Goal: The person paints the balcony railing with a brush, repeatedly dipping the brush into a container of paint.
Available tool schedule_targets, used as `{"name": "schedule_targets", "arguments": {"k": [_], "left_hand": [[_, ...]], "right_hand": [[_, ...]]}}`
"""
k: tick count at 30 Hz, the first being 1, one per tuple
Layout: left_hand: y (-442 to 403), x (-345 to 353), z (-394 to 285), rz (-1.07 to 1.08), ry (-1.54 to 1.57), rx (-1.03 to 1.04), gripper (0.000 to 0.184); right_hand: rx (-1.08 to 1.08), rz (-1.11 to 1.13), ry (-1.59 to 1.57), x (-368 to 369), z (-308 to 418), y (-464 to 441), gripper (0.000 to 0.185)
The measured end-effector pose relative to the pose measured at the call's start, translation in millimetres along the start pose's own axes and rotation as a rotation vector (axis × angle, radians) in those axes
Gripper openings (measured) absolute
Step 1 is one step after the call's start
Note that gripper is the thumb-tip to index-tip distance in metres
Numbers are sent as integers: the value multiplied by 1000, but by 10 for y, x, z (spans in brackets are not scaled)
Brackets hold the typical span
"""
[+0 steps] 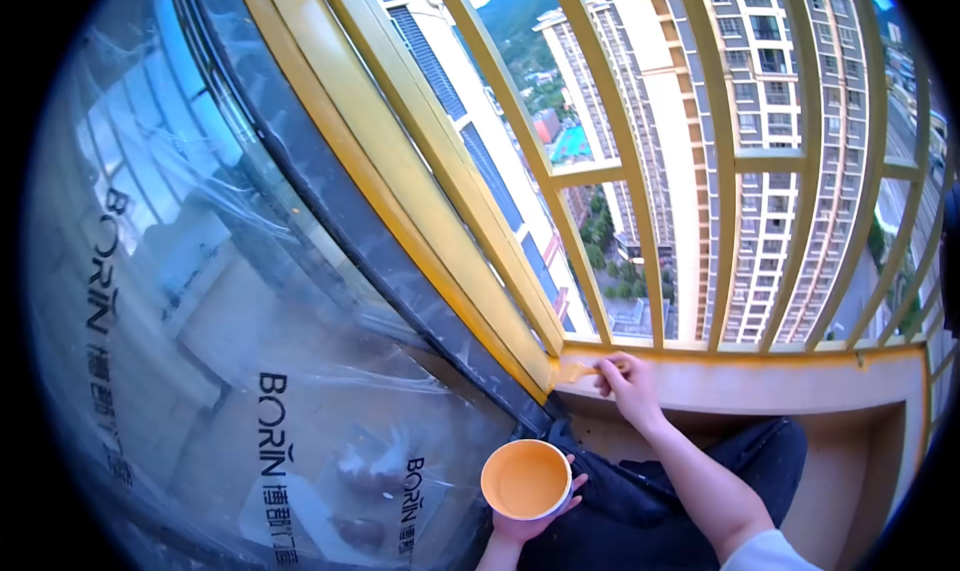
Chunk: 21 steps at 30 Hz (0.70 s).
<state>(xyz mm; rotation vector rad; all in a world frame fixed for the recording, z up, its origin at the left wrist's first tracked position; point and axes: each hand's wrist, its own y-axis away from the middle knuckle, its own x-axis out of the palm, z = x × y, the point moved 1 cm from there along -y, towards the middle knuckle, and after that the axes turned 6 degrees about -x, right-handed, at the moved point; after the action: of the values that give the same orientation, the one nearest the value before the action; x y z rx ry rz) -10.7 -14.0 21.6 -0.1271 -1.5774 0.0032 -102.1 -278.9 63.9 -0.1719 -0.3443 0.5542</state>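
Note:
My left hand (513, 527) is wrapped round a white-rimmed cup (526, 479) of orange-yellow paint, held upright low in the view. Further up, my right hand (630, 389) grips a small paintbrush (582, 372) in closed fingers. The brush tip is at the corner of the pale ledge (760, 379), where the ledge meets the yellow frame (440, 251). Whether the bristles touch the surface, I cannot tell. Yellow paint lines the ledge's back edge.
Yellow-brown railing bars (725, 171) stand beyond the ledge, with tall buildings far below and behind. At left is a glass door (200, 301) covered in printed plastic film. My dark-trousered legs (690, 481) are folded under the ledge.

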Motion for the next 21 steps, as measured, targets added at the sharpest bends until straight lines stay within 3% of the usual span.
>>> {"name": "schedule_targets", "arguments": {"k": [7,14,21], "left_hand": [[75,31,40,-90,-9,19,89],[102,25,51,-14,-19,-1,85],[-77,-66,-14,-39,-15,-6,82]], "right_hand": [[-72,8,-13,-254,913,295,17],[-217,307,-293,-73,1742,431,24],[-94,392,-80,31,1868,466,17]]}}
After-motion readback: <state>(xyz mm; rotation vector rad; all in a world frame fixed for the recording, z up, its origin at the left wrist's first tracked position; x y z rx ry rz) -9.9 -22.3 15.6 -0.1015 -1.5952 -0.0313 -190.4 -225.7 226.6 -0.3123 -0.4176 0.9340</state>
